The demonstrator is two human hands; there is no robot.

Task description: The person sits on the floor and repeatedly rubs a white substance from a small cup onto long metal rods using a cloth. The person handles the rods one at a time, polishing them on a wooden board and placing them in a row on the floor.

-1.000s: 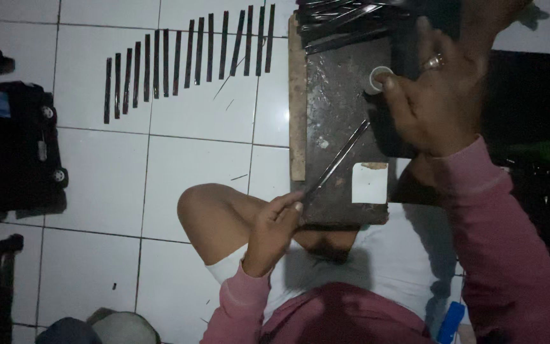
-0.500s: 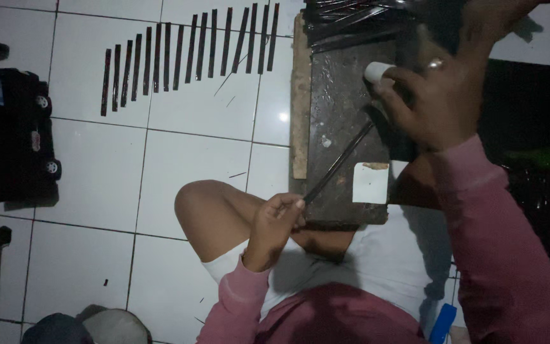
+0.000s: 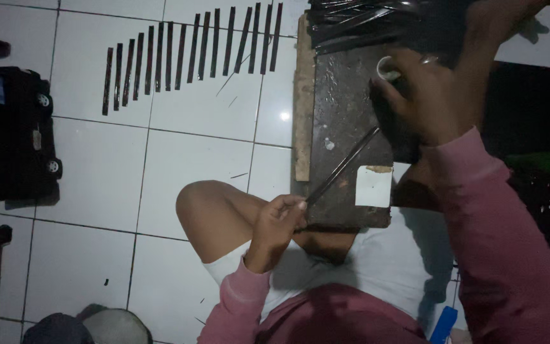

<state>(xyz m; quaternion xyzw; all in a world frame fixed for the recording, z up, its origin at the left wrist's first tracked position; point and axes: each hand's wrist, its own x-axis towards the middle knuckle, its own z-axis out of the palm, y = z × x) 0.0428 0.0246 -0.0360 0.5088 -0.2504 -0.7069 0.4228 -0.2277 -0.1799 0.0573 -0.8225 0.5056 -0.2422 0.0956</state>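
Makeshift home workshop, white tiled floor (image 3: 179, 165), worn wooden work board (image 3: 342, 127), dark strips (image 3: 192, 54) laid out

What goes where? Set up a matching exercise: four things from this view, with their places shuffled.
Things:
1. thin dark strip
2. row of dark strips
3. pale square piece
4. small white ring

Places:
A. by the right hand
B. on the white floor tiles
C. near corner of the dark board
D. pinched in the left hand

Pairs: 1-D, 2-B, 3-C, 4-A
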